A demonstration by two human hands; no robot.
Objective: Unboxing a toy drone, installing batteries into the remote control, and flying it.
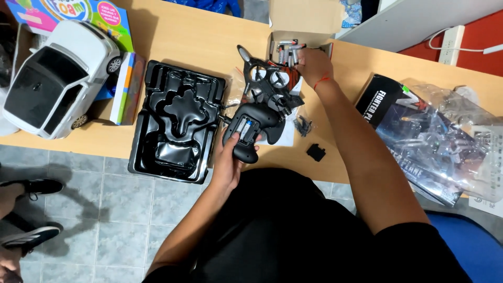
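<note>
Two hands are at work over the wooden surface [183,36]. Our left hand [228,163] has its grip closed around a black remote control [251,131], turned back-side up at the near edge with its battery slot uncovered. Our right hand [313,65] reaches far into a small cardboard box [304,26] of batteries [287,52]; we cannot tell how wide its grip is. A black drone [270,84] lies between them, a black plastic tray [175,120] to the left, and a small black cover [316,152] to the right.
</note>
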